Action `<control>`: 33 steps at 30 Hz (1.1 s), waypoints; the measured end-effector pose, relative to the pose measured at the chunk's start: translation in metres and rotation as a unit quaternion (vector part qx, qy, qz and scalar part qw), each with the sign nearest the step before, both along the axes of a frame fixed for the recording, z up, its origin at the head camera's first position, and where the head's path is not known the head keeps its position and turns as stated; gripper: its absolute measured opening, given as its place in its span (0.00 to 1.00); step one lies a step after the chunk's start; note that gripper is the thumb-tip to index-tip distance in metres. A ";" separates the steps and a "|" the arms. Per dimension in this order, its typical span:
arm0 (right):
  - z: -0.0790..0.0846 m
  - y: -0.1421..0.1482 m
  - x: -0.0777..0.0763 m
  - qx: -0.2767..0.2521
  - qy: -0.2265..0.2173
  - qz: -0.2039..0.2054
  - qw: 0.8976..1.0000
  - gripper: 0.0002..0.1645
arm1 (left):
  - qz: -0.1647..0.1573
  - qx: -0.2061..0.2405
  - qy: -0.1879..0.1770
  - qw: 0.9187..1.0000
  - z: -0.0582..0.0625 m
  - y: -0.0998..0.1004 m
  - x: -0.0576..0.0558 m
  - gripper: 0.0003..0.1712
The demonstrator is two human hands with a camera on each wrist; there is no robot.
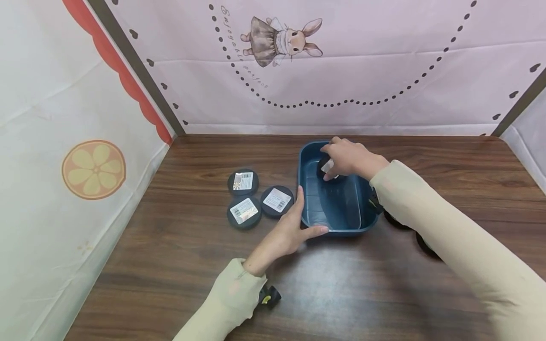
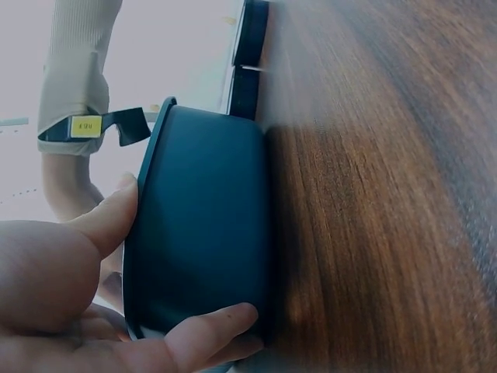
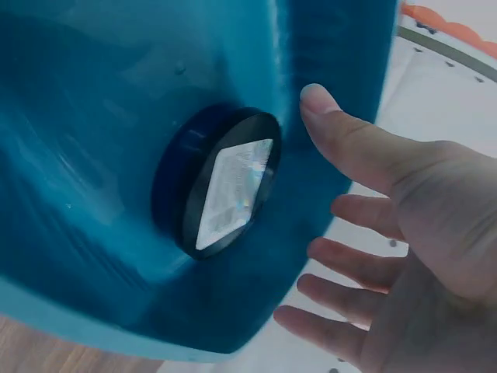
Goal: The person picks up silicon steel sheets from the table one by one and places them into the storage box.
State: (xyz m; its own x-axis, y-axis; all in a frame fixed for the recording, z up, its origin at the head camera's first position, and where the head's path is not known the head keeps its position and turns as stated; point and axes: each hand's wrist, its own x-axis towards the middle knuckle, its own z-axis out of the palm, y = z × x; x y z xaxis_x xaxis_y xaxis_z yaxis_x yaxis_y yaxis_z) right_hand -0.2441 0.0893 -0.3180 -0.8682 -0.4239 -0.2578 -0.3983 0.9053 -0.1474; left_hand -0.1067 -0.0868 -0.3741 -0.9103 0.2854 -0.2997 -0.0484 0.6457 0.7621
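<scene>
A dark blue rectangular bin (image 1: pixel 313 201) stands on the wooden table. Inside, at its far left corner, lies a flat round black container (image 3: pixel 233 186) with a white label. Above it is my right hand (image 1: pixel 347 156); the right wrist view shows its fingers spread and apart from the container. My left hand (image 1: pixel 286 234) is at the bin's near left corner, thumb along the near rim and straight fingers along the left side. In the left wrist view its thumb and fingertips lie against the bin's outer wall (image 2: pixel 202 210).
Left of the bin, three labelled round black containers (image 1: pixel 242 182) lie close together. More dark round pieces (image 1: pixel 428 246) are partly hidden under the right sleeve (image 1: pixel 426 218). A printed cloth wall (image 1: pixel 362 76) rises behind the table, another cloth (image 1: pixel 47 142) at left.
</scene>
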 end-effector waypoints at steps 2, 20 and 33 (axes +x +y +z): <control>0.001 0.002 0.003 -0.008 0.007 0.001 1.000 0.47 | 0.000 0.000 0.000 1.000 0.000 0.000 0.000 0.65; 0.002 0.015 0.027 -0.058 0.076 0.008 0.995 0.45 | 0.001 0.008 -0.005 1.000 -0.001 0.000 0.000 0.65; -0.003 0.029 0.043 -0.120 0.108 -0.002 0.987 0.44 | -0.004 0.008 0.010 1.000 -0.003 0.000 0.000 0.65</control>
State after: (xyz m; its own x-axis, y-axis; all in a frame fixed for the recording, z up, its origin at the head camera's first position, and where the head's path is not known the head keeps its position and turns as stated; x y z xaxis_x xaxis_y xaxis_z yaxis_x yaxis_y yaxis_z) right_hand -0.2008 0.1179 -0.3211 -0.8934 -0.4475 0.0403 -0.4409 0.8560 -0.2700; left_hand -0.1066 -0.0864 -0.3771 -0.9139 0.2963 -0.2774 -0.0290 0.6340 0.7728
